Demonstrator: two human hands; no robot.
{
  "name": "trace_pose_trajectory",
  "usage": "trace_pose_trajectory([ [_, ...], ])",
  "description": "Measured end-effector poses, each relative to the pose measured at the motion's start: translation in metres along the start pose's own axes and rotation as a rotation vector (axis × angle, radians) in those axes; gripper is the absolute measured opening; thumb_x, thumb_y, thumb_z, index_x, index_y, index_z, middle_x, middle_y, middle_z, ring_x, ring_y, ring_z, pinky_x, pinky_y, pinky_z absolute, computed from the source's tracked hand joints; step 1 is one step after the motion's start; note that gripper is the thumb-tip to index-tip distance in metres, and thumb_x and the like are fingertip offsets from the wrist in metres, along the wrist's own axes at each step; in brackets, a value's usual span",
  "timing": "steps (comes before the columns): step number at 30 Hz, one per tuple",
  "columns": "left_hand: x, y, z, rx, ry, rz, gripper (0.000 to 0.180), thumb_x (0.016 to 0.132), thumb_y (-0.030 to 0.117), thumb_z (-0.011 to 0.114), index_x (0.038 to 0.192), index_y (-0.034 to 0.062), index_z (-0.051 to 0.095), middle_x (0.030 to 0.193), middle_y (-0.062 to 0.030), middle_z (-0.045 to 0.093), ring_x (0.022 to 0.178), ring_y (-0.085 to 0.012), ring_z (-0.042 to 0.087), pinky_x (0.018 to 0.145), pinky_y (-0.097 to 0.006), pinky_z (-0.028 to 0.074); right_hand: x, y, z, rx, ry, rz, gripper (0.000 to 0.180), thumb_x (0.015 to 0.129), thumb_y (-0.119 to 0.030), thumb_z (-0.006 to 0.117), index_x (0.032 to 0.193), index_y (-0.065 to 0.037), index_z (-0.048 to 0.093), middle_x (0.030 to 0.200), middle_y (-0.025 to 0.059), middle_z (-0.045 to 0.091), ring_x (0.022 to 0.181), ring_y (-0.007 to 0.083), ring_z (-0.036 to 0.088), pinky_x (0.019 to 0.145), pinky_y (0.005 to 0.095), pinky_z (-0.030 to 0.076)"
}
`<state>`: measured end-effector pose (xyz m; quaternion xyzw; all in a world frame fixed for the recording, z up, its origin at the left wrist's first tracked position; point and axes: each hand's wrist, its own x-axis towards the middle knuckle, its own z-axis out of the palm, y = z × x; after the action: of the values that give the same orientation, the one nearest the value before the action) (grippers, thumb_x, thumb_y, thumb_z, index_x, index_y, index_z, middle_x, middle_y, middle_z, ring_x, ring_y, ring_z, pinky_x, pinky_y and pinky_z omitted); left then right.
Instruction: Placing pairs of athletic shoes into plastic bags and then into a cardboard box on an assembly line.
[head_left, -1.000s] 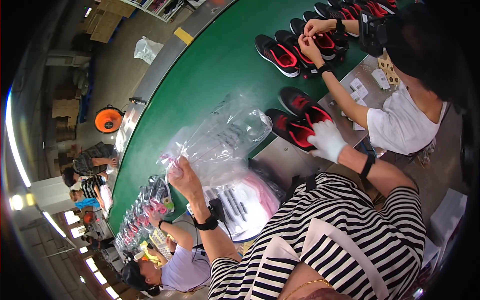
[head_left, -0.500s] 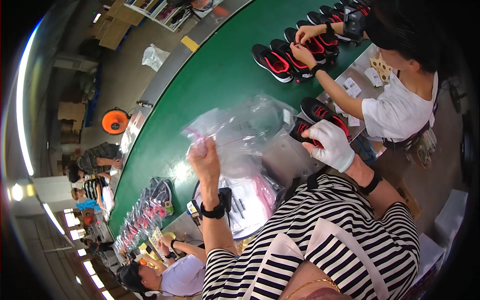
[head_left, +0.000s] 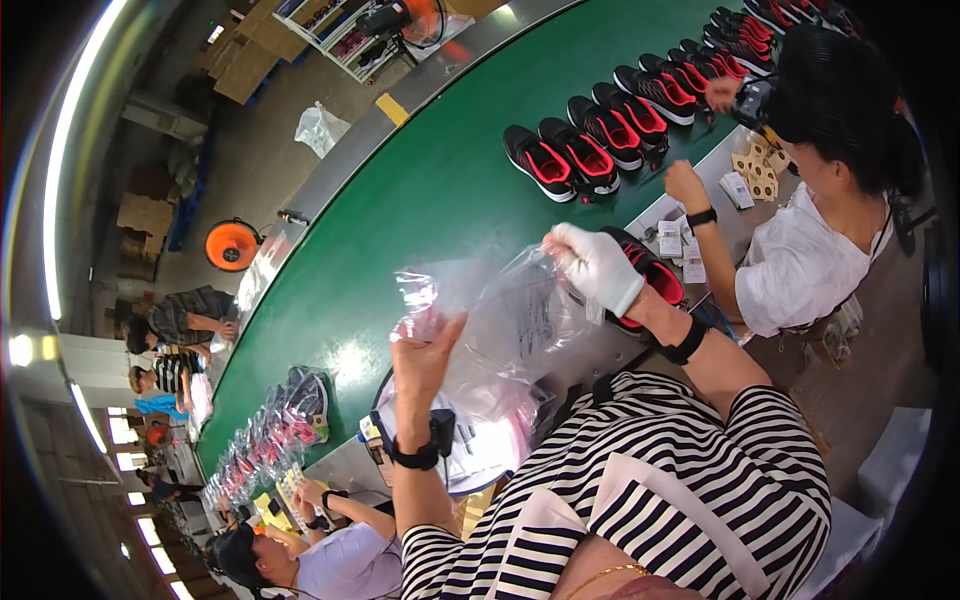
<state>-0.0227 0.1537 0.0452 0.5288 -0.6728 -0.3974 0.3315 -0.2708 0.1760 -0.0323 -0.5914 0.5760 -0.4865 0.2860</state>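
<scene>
A clear plastic bag [head_left: 520,310] is stretched between my two hands above the bench. My bare left hand [head_left: 425,360] is closed on its left end, where the film bunches up. In a white glove, my right hand [head_left: 598,270] pinches the bag's upper right edge. Just behind that glove sits a black sneaker with red lining [head_left: 655,280], partly hidden by my hand and wrist. Below the bag, next to my left wrist, a round-edged tray [head_left: 480,485] holds more clear bags. The tips of my right fingers are partly covered by the film.
A green conveyor belt [head_left: 400,220] crosses ahead, with a row of black and red sneakers [head_left: 600,135] at far right and bagged shoes [head_left: 270,430] at left. Co-workers sit right [head_left: 800,250] and left [head_left: 345,555]. Tags [head_left: 680,245] lie beside the right one.
My right hand has moved left and up from the sneaker and now grips the bag's edge. The bag is pulled wider. The right co-worker's hands have drawn apart, away from the nearer shoes.
</scene>
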Motion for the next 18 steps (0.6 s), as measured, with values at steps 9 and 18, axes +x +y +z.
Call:
trace_pose_trajectory([
  [9, 0.008, -0.001, -0.204, 0.495, 0.776, 0.077, 0.027, 0.09, 0.024, 0.056, 0.105, 0.0035, 0.064, 0.089, -0.0062, 0.066, 0.074, -0.0116, 0.059, 0.065, -0.022, 0.049, 0.03, -0.014, 0.042, 0.468, -0.458, -0.037, 0.02, 0.09, -0.019, 0.052, 0.099, -0.003, 0.058, 0.087, 0.0099, 0.062, 0.081, 0.0131, 0.058, 0.074, 0.0274, 0.047],
  [18, -0.006, 0.008, -0.229, 0.099, 0.788, 0.237, 0.034, 0.089, 0.025, 0.059, 0.111, -0.0005, 0.06, 0.095, -0.0052, 0.062, 0.077, -0.0109, 0.056, 0.068, -0.024, 0.047, -0.045, -0.091, 0.196, 0.425, -0.988, -0.602, 0.032, 0.085, -0.02, 0.046, 0.113, -0.008, 0.056, 0.096, 0.0147, 0.062, 0.091, 0.0292, 0.059, 0.081, 0.039, 0.045],
])
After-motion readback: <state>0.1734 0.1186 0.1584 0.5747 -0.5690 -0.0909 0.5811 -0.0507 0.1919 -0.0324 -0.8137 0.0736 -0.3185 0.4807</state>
